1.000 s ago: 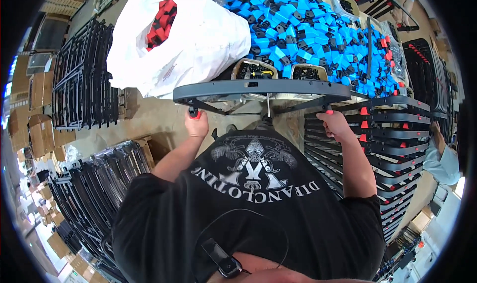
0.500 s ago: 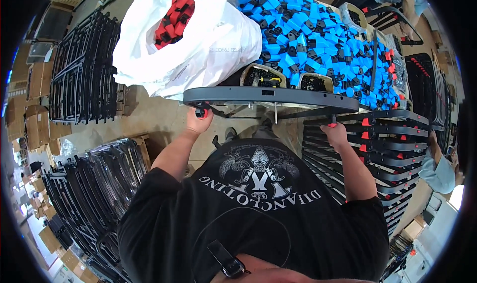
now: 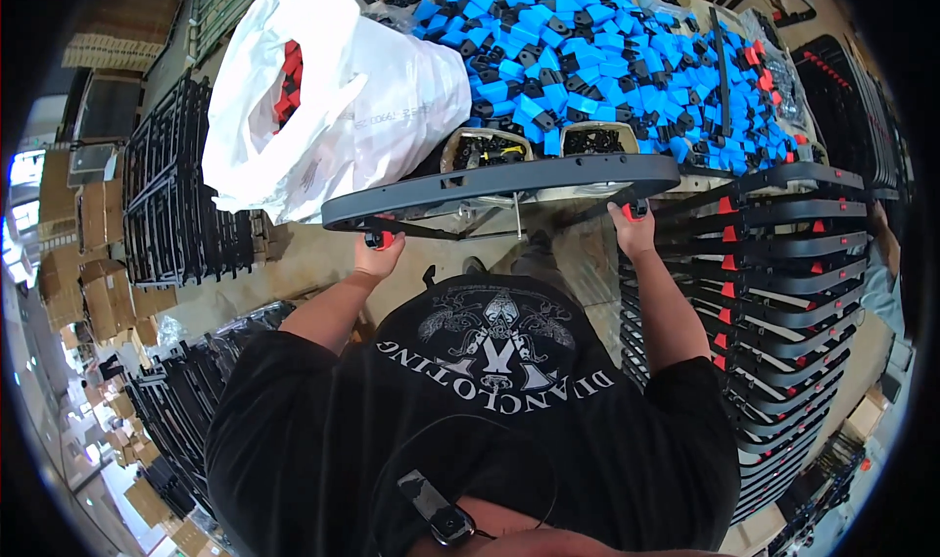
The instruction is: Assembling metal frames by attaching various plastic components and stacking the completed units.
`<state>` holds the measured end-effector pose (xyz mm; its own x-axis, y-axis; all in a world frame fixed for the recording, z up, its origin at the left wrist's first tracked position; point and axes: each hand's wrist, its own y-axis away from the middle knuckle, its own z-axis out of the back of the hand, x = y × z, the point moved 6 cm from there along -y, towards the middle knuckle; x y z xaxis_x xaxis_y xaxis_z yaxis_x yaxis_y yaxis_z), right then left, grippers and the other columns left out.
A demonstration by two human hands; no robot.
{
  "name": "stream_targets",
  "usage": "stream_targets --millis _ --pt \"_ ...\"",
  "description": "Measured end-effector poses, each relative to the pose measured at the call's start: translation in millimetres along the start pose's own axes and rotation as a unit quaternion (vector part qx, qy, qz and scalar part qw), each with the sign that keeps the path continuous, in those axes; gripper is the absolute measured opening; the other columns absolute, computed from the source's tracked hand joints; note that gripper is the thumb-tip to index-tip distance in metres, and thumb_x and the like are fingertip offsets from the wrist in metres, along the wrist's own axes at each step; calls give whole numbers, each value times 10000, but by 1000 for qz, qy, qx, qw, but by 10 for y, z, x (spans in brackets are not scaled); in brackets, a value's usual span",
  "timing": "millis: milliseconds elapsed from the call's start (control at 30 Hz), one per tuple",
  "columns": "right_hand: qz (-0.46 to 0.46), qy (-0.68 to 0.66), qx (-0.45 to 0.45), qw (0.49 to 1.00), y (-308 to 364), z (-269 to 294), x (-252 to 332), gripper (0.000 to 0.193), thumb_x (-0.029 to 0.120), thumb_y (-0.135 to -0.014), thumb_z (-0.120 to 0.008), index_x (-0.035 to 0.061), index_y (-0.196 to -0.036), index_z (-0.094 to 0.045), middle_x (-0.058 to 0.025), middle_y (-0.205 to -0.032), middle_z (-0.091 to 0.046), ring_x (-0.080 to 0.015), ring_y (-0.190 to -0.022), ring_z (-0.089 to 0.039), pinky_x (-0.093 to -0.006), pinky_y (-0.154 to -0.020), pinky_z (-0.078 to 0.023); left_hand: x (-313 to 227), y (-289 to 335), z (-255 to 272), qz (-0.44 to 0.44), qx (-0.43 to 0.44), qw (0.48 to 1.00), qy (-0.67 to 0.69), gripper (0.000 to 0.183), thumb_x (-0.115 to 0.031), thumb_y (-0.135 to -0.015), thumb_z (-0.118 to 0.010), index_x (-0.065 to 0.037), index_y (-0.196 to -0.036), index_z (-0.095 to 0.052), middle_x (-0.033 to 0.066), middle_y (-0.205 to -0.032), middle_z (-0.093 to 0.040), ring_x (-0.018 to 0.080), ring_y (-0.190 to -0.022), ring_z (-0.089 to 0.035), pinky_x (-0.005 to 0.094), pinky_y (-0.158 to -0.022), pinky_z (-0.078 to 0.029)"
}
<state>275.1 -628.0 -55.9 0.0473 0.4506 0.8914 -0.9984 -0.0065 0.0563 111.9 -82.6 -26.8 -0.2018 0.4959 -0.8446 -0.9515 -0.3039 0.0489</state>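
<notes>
A dark grey metal frame [image 3: 499,180] with rounded ends spans the space in front of me, tilted with its right end farther away. My left hand [image 3: 378,255] is closed around its left side, where a red and black fitting [image 3: 379,239] shows between the fingers. At the other side, my right hand [image 3: 634,230] grips the frame near another black and red fitting [image 3: 636,208]. A thin metal rod [image 3: 518,216] hangs down from the frame's middle. My palms and the parts inside them are hidden.
Behind the frame, a table carries a heap of blue and black plastic caps [image 3: 597,68], a white sack [image 3: 392,97] of red pieces and tubs of small black parts [image 3: 592,140]. Stacked frames [image 3: 783,263] stand close on my right, black metal racks [image 3: 181,190] on the left.
The frame has shifted left in view and tilted, its right end now farther away than its left. Both hands moved along with it, still gripping.
</notes>
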Motion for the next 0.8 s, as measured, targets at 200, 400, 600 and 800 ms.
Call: stream_targets --millis 200,400,600,800 --pt "2 -80 -65 995 -6 -28 29 332 115 -877 -739 29 -1158 -584 -50 -964 -672 -146 -856 -638 -311 -820 -512 -45 23 -14 3 2 1000 -5 398 -124 -828 -790 -27 -1163 -599 55 -1071 -667 144 -988 -626 310 -902 -504" --pt "-61 4 -62 996 21 63 131 496 174 -820 -813 12 -1219 -565 -82 -1003 -684 -186 -900 -660 -342 -857 -521 -206 -6 24 40 21 998 -53 368 -205 -820 -803 -35 -1107 -647 61 -959 -714 159 -856 -676 314 -820 -536" --pt "68 -130 -228 963 317 631 1154 550 218 -804 -837 -23 -1216 -564 -137 -1179 -616 -225 -1053 -603 -355 -919 -486 -17 37 100 63 2 997 -55 376 -226 -792 -799 -43 -1089 -659 95 -947 -716 195 -871 -690 343 -832 -543" --pt "279 116 -219 928 -51 396 3496 267 230 -888 -719 25 -1054 -673 -113 -1018 -690 -240 -946 -652 -348 -855 -508 -128 174 96 191 -23 972 -133 468 -369 -790 -791 -23 -1086 -679 181 -1038 -727 318 -938 -707 419 -864 -547"
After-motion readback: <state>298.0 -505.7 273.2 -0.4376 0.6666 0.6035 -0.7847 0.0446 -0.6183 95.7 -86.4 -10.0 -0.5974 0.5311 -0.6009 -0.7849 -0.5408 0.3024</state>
